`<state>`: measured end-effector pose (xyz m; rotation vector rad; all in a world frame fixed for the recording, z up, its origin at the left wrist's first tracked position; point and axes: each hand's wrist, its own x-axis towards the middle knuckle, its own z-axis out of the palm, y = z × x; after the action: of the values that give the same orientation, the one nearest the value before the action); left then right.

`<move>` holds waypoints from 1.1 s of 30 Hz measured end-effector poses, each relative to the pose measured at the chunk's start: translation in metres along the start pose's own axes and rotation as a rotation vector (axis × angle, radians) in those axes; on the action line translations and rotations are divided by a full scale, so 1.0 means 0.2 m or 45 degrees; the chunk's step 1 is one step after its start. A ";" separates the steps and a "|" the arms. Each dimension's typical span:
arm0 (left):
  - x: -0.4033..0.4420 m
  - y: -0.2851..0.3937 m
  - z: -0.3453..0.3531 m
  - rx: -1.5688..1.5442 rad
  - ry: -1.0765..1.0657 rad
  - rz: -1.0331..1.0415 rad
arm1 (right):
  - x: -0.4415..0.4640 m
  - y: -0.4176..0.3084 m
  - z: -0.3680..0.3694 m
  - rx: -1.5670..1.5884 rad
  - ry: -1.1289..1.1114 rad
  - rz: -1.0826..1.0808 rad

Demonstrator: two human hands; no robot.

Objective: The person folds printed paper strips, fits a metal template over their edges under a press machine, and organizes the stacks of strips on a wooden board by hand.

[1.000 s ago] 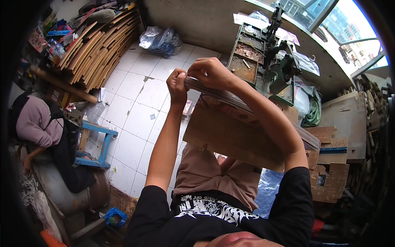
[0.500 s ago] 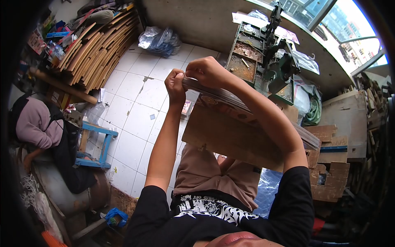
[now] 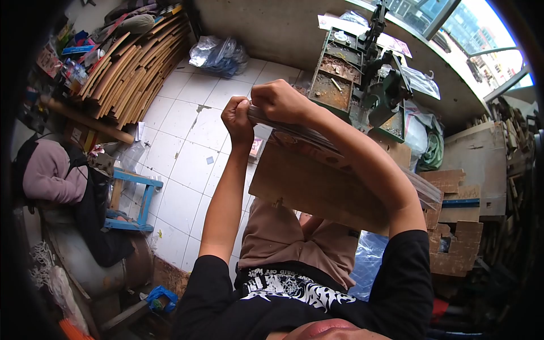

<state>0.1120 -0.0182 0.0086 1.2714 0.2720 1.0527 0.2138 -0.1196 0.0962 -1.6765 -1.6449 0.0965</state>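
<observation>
A long bundle of thin clear strips runs from my hands down to the right, beneath my right forearm. My left hand is closed around its upper left end. Right beside it, my right hand is curled in a closed grip at the same end; what its fingers pinch is hidden. Under the strips lies a brown board above my lap, with a reddish patterned sheet partly showing between board and strips. The far end of the strips shows past my right elbow.
Another person is at the left by a blue stool. Curved wooden pieces are stacked at the upper left. A green machine and a parts tray stand at the upper right. Cut boards lie at the right.
Both my hands have shifted slightly left, and my right hand's fingers have curled in closer to my left hand. The other person's arm at the left has drawn in.
</observation>
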 end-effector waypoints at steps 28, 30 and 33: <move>0.01 0.02 0.05 -0.064 0.043 -0.002 | -0.08 0.00 -0.07 0.040 0.069 0.057; 0.01 0.04 0.06 -0.038 0.030 0.047 | -0.08 0.00 -0.07 0.057 0.102 -0.029; 0.01 0.04 0.07 -0.025 0.043 0.038 | -0.07 0.01 -0.06 0.014 0.065 -0.050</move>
<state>0.1183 -0.0259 0.0198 1.2443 0.2682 1.1008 0.2193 -0.1377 0.0980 -1.6245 -1.6356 0.0433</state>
